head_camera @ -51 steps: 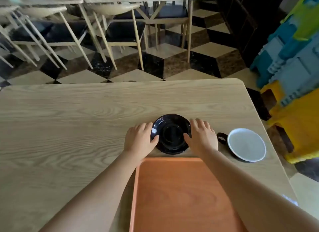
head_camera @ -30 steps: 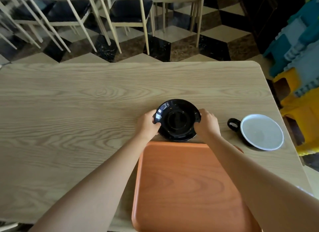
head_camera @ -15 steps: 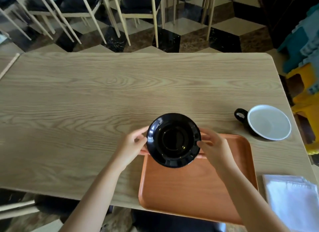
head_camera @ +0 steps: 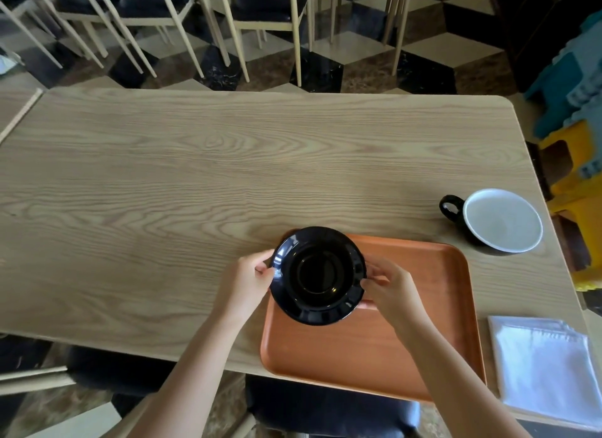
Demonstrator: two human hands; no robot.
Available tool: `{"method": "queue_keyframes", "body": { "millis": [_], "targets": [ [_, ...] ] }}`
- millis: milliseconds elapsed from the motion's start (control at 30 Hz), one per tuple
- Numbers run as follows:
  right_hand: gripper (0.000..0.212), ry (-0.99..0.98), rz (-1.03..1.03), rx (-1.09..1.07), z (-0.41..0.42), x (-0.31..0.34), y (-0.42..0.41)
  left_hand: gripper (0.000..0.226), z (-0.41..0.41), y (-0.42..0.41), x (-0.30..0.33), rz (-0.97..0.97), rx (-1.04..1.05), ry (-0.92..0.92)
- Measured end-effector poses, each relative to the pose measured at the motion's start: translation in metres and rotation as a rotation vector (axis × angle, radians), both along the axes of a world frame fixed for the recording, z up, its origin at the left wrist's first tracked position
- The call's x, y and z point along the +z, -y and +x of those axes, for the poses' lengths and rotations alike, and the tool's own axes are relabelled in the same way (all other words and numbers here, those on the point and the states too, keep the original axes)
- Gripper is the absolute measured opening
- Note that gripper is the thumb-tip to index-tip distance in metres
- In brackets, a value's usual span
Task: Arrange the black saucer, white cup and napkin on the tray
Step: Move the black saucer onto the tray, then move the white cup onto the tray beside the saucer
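Left hand point(head_camera: 247, 282) and right hand point(head_camera: 389, 289) pinching opposite rims of black saucer point(head_camera: 318, 275); lifted off bench point(head_camera: 195, 176) since earlier, now over tray point(head_camera: 423, 323) far-left corner. Set-down judged next. White cup point(head_camera: 501, 220), napkin point(head_camera: 544, 366) on bench, right.

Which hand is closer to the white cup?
The right hand. It holds the black saucer's right edge, on the side of the white cup; the left hand grips the opposite edge, farther away.

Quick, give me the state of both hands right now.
Left hand: closed on the left rim of the black saucer.
Right hand: closed on the saucer's right rim, over the tray.
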State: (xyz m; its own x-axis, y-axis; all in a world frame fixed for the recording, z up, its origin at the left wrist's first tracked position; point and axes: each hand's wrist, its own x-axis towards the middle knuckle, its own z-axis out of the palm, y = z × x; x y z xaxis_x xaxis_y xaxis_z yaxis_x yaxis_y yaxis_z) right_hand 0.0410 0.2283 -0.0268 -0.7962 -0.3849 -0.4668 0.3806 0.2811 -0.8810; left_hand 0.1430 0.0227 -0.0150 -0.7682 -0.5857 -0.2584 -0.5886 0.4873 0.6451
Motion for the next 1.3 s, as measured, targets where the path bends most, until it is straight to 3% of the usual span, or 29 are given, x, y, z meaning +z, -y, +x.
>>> {"method": "queue_keyframes", "body": {
  "millis": [367, 600, 767, 900, 1033, 1300],
  "targets": [
    [0.047, -0.124, 0.122, 0.043, -0.002, 0.001, 0.001, 0.037, -0.01, 0.003, 0.009, -0.089, -0.041, 0.125],
    [0.049, -0.136, 0.137, 0.05, -0.001, 0.002, 0.003, 0.03, -0.005, 0.012, 0.003, 0.185, 0.123, 0.039],
    [0.042, -0.268, 0.254, 0.122, -0.001, 0.006, 0.001, 0.017, -0.001, 0.016, -0.008, 0.357, 0.255, 0.006],
    [0.036, -0.319, 0.319, 0.202, -0.002, 0.012, -0.002, 0.02, -0.002, 0.012, -0.002, 0.244, 0.191, 0.026],
    [0.029, -0.496, 0.431, 0.35, -0.009, 0.03, -0.016, 0.02, -0.003, -0.003, 0.019, -0.16, 0.021, 0.018],
    [0.033, -0.834, 0.697, 0.352, -0.03, 0.083, -0.081, 0.03, -0.058, -0.104, 0.056, -0.433, -0.484, -0.298]
  ]
}}
